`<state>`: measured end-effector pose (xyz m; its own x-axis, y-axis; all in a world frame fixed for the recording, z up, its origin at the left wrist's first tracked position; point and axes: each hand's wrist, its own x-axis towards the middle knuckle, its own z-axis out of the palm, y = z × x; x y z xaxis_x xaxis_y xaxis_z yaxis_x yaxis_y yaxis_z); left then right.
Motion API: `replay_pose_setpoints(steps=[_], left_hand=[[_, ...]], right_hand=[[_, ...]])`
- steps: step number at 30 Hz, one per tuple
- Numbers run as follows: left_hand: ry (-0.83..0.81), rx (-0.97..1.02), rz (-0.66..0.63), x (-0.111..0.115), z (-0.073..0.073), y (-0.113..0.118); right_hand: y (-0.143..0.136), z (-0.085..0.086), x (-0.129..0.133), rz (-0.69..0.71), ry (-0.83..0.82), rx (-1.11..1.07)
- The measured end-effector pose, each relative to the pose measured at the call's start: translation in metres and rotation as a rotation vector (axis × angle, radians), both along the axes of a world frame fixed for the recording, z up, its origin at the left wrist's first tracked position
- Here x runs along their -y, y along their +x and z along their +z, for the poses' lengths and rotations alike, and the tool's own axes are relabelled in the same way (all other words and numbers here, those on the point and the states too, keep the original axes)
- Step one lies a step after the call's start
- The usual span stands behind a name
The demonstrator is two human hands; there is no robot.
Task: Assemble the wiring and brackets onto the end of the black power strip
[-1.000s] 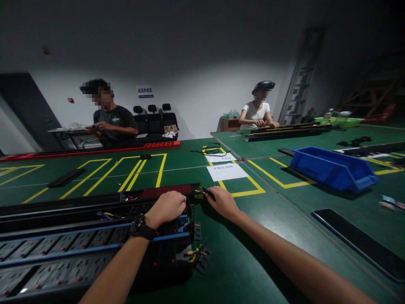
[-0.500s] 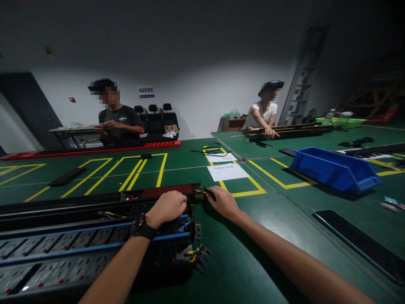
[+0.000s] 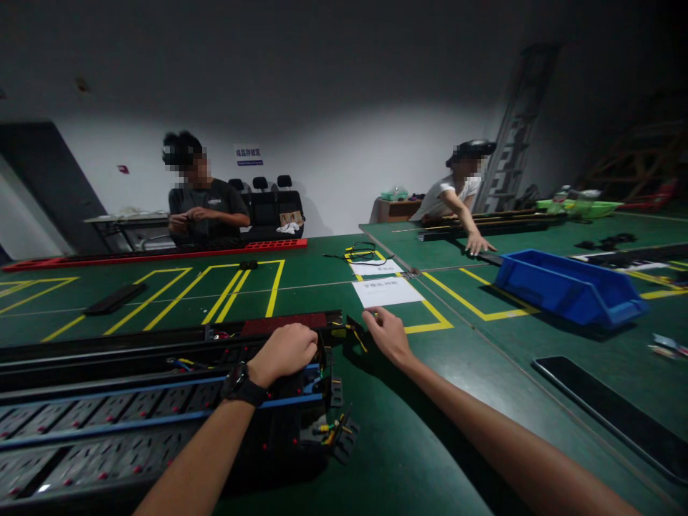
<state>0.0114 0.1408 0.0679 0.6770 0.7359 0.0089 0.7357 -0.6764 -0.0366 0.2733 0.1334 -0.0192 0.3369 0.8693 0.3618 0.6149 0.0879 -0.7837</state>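
Note:
Long black power strips point(image 3: 115, 410) with rows of sockets and red dots lie side by side at the lower left. My left hand point(image 3: 284, 349), a dark watch on its wrist, presses on the far strips near their right ends, fingers curled over the edge. A small black end piece point(image 3: 354, 326) with yellow wires point(image 3: 359, 338) sticks out from the farthest strip's end. Just right of it is my right hand point(image 3: 388, 334), fingers loosely bent and apart, seemingly not gripping it. Nearer to me, another black end cap point(image 3: 344, 438) hangs by coloured wires.
The green table point(image 3: 456, 423) carries yellow tape outlines. White paper labels point(image 3: 388, 292), a blue bin point(image 3: 570, 287) and a phone-like black slab point(image 3: 613, 412) lie to the right. Two co-workers sit across; one person's hand point(image 3: 478, 242) reaches near the bin.
My right hand has shifted slightly right and loosened from the black end piece, whose yellow wires now show. My left hand stays put. The right co-worker's arm has reached toward the blue bin.

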Motion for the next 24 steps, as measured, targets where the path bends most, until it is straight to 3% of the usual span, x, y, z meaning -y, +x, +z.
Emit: replay_pose_setpoints(steps=[3,18,21,24], left_hand=[[-0.007,0.021,-0.001,0.0,-0.001,-0.001],[-0.022,0.028,0.006,0.0,0.0,-0.003],[0.02,-0.011,0.003,0.004,0.01,-0.003],[0.078,-0.014,-0.012,0.016,0.033,-0.002]], right_hand=[[0.01,-0.001,-0.006,-0.058,0.012,-0.141],[0.011,-0.003,-0.009,0.013,-0.018,-0.16],[0.008,0.0,-0.009,0.023,-0.026,-0.15],[0.006,0.001,-0.008,0.028,-0.036,-0.138]])
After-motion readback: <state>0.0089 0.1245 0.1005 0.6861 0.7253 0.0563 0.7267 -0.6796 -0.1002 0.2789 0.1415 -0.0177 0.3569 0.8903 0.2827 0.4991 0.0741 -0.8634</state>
